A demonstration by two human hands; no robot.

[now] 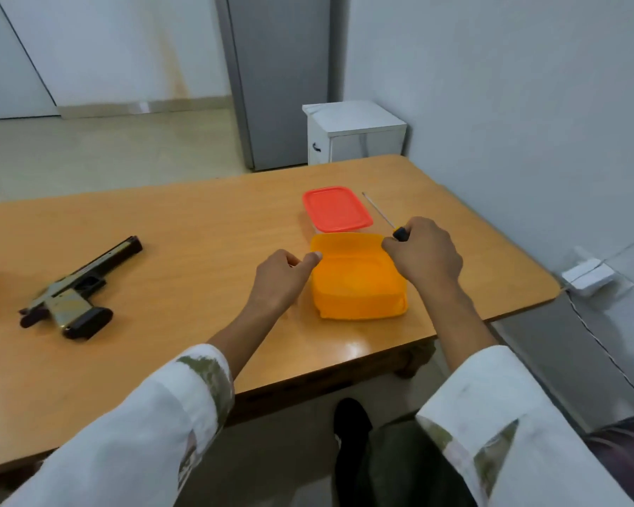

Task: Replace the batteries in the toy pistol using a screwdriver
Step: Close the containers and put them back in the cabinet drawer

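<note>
The toy pistol (74,291), black and metallic, lies on its side at the left of the wooden table (183,221). An orange plastic box (357,279) with its lid on sits near the table's front right edge. My left hand (280,278) pinches the box's left rim with the thumb on the lid. My right hand (423,252) rests on the box's right far corner and holds a screwdriver (383,217) by its black handle, with the thin metal shaft pointing away from me. No batteries are visible.
A clear box with a red lid (336,208) stands just behind the orange one. A white cabinet (352,131) stands beyond the table's far edge. The wall runs close along the right. A white adapter with a cable (588,274) lies off the table's right end.
</note>
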